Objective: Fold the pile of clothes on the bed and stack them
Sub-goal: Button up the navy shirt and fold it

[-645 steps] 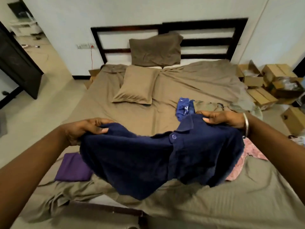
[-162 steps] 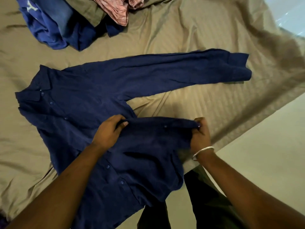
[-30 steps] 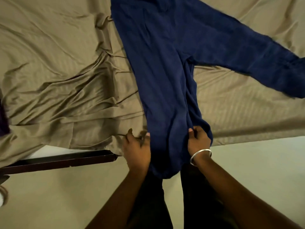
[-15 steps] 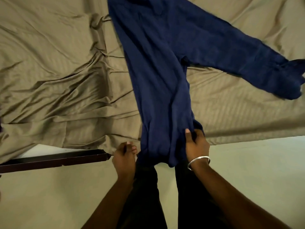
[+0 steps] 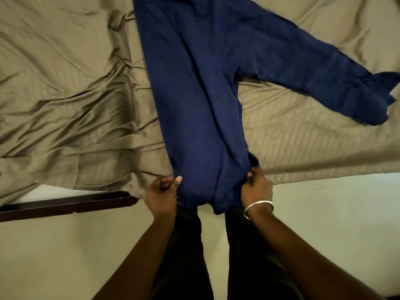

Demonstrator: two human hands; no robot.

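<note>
We see two bare arms with no sleeves on them. The left hand (image 5: 161, 194) wears nothing, no ring and no band. The right hand (image 5: 257, 189) has a thin, shiny silver bangle (image 5: 258, 206) round its wrist. Lower down we see two legs in dark, plain trousers (image 5: 186, 252), nearly black.
</note>
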